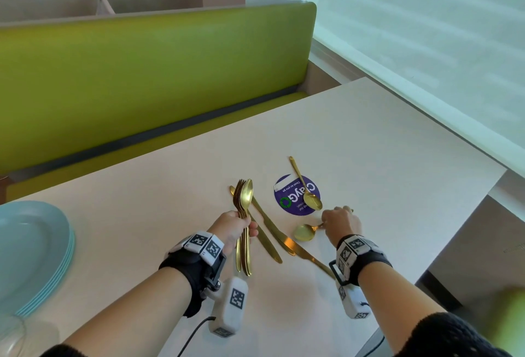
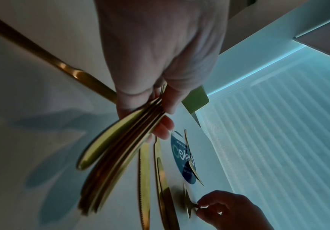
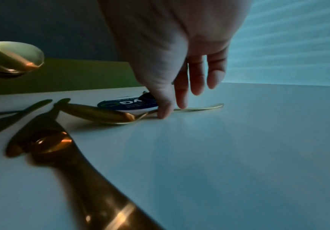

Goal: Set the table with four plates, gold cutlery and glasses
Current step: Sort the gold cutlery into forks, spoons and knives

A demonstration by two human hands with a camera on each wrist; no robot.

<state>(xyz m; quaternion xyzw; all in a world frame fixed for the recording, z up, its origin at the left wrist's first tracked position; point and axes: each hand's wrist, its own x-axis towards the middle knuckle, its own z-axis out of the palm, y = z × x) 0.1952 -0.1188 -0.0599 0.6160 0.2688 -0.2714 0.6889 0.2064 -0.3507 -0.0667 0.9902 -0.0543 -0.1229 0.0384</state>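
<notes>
Left hand (image 1: 233, 227) gripping cutlery bundle (image 1: 245, 214) left of sticker (image 1: 295, 196); right hand (image 1: 341, 221) pinching spoon (image 1: 305, 232) handle below sticker, on worktop (image 1: 383, 157).

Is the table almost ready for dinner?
Not yet. The blue plates sit stacked at the table edge. The left hand holds a bundle of gold cutlery; the right hand pinches a spoon. Knives and another spoon lie loose. No places are set.

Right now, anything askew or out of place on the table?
Yes: gold knives lie crossed and askew mid-table, and one spoon sits across the purple sticker. The plates remain stacked at the left edge.
</notes>
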